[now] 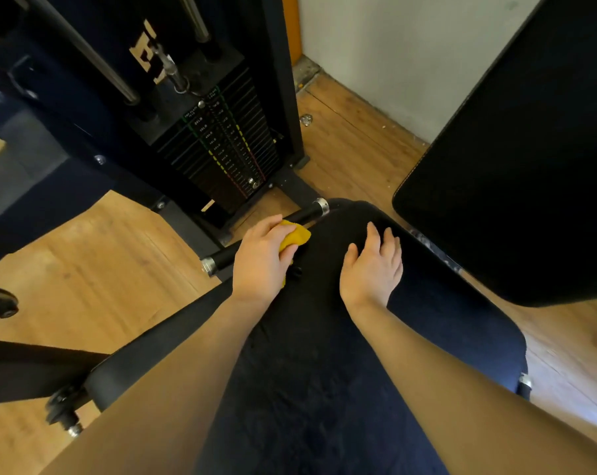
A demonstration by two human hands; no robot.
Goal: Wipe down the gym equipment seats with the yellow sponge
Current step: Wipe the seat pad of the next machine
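Yellow sponge (293, 238) is held tight in the left hand (261, 258) at the black seat (324, 354) edge; the right hand (372, 269) is laid flat, holding nothing. No wet marks are seen, so most wiping looks left.

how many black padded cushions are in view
2. The seat pad lies under both forearms, with the left hand holding the yellow sponge at its far left edge. The second pad stands tilted at upper right. Others may be out of frame.

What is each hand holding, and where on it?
Left hand grips the yellow sponge around its near end. Right hand holds nothing, resting open on the seat.
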